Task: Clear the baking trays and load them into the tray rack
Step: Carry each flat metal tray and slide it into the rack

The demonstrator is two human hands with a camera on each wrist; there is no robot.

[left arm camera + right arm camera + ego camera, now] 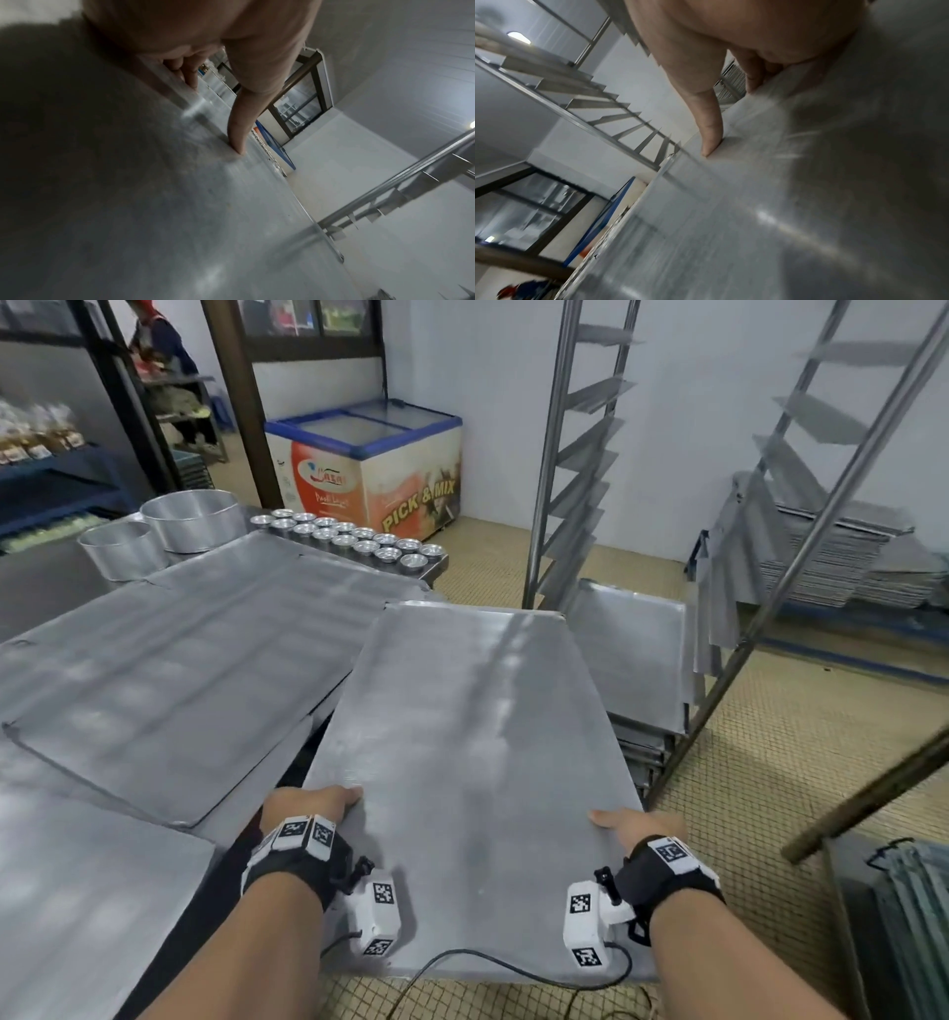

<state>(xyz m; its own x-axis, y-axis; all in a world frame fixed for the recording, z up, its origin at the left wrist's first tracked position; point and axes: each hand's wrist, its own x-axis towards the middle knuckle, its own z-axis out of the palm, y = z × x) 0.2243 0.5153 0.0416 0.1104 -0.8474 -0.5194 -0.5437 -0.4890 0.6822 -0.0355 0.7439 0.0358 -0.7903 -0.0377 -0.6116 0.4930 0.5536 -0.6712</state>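
I hold a long bare metal baking tray (477, 737) level in front of me, its far end pointing at the tray rack (580, 469). My left hand (308, 806) grips the tray's left edge near me, thumb on top (237, 130) and fingers curled under the rim. My right hand (637, 829) grips the right edge the same way, thumb pressed on the top face (711, 130). Another tray (637, 654) sits low in the rack on a stack of trays. The rack's angled slide rails (598, 101) above it hold nothing.
More flat trays (169, 649) cover the steel table on my left, with two round pans (190, 518) and several small tart moulds (354, 541) at its far end. A chest freezer (369, 464) stands behind. A tall tray stack (832, 567) lies beyond the rack. A person stands far left.
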